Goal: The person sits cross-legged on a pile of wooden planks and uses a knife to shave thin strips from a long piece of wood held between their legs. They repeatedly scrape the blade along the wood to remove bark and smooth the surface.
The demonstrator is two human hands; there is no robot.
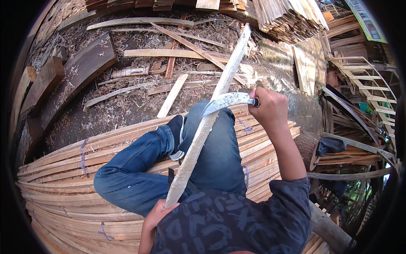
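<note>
A long, rough strip of pale wood (pixel 198 144) slants across my lap, its far end out over the ground. My left hand (pixel 160 213) grips its near end close to my body; part of that hand is hidden by the wood and my shirt. In my right hand (pixel 270 106), closed round a dark handle, is a machete (pixel 228 101) with a curved, stained blade. The blade lies across the wooden strip above my knee, its tip pointing left.
I sit on bundled wooden slats (pixel 114 228) tied with purplish cord. Loose sticks and shavings litter the ground ahead, with a wooden sheath (pixel 131 73) among them. Heavy curved timbers (pixel 80 72) stand left. A stack of thin boards (pixel 289 19) is at far right, a ladder-like frame (pixel 372 87) beyond.
</note>
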